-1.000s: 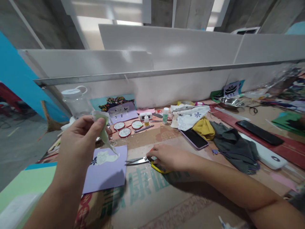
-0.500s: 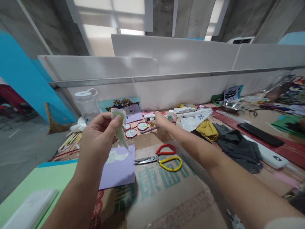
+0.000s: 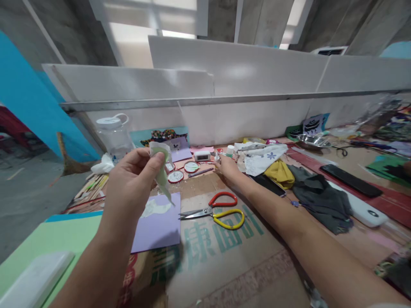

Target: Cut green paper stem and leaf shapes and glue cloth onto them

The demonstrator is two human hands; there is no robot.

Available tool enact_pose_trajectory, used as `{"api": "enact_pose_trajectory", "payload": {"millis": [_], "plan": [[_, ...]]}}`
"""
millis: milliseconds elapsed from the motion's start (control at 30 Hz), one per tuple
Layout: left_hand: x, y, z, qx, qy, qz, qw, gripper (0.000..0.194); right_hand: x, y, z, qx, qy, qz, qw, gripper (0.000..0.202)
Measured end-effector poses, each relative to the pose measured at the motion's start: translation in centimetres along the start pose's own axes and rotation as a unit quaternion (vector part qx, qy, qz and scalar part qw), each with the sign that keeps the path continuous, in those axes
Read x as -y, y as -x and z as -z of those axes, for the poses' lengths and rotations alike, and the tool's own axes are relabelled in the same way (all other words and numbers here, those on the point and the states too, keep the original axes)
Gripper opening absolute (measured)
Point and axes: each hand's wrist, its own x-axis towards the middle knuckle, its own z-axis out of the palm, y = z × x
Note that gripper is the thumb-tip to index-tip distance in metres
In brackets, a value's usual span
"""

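My left hand [image 3: 133, 184] is raised over the cardboard-covered table and pinches a pale green paper cutout [image 3: 161, 169] that tapers to a point. Below it lies a lilac card [image 3: 160, 226] with a whitish shape stuck on. My right hand [image 3: 228, 166] is stretched far forward and closed around a small glue bottle [image 3: 217, 157], of which only the white tip shows. Scissors [image 3: 213, 212] with one red and one yellow handle lie shut on the cardboard between my arms, touched by neither hand.
Round red-rimmed discs [image 3: 176, 176], a small white box [image 3: 202, 155] and a clear jug [image 3: 112, 134] stand at the back. To the right lie a phone [image 3: 271, 185], yellow cloth [image 3: 280, 173], grey cloth [image 3: 321, 199] and a metal bowl [image 3: 313, 140]. A green sheet [image 3: 54, 239] lies left.
My right hand let go of the scissors, reached to the back of the table, took the small glue bottle and has drawn slightly right. The left hand kept holding the cutout.
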Motion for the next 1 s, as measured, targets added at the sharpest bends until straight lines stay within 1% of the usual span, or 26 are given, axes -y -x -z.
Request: {"api": "enact_pose_trajectory", "payload": {"millis": [133,267,367,467,567,667,733,833,900,1000], "plan": [[0.4,0.0,0.0,0.000,-0.010,0.001,1.000,0.031,-0.8,-0.1,-0.5,0.002,0.009,-0.025,1.000,0.040],[0.3,0.0,0.0,0.001,-0.013,0.001,1.000,0.031,-0.8,-0.4,-0.7,0.017,0.014,-0.032,0.999,0.036],[0.5,0.0,0.1,0.009,-0.018,0.010,1.000,0.030,-0.8,0.2,-0.1,0.025,0.014,-0.023,0.999,0.036],[0.8,0.0,0.3,0.016,-0.029,-0.001,0.999,0.028,-1.2,1.6,1.0,0.031,0.009,0.001,0.999,0.041],[0.8,0.0,0.4,0.021,-0.026,-0.023,0.999,0.030,-1.9,3.6,2.3,0.046,-0.003,0.034,0.998,0.046],[0.9,0.1,0.6,0.026,-0.039,-0.019,0.999,0.032,-2.0,6.3,3.5,0.101,-0.021,0.080,0.991,0.039],[1.0,0.1,0.6,0.030,-0.053,-0.016,0.998,0.032,-1.5,8.5,4.2,0.156,-0.036,0.126,0.979,0.034],[1.2,0.2,0.4,0.043,-0.068,-0.024,0.996,0.030,-0.4,11.8,5.0,0.215,-0.050,0.206,0.953,0.040],[1.4,0.3,0.3,0.048,-0.073,-0.026,0.996,0.029,0.4,13.5,5.4,0.241,-0.033,0.261,0.934,0.053],[1.6,0.4,0.1,0.051,-0.065,-0.024,0.996,0.028,1.2,14.6,5.5,0.261,-0.001,0.295,0.919,0.054]]}}
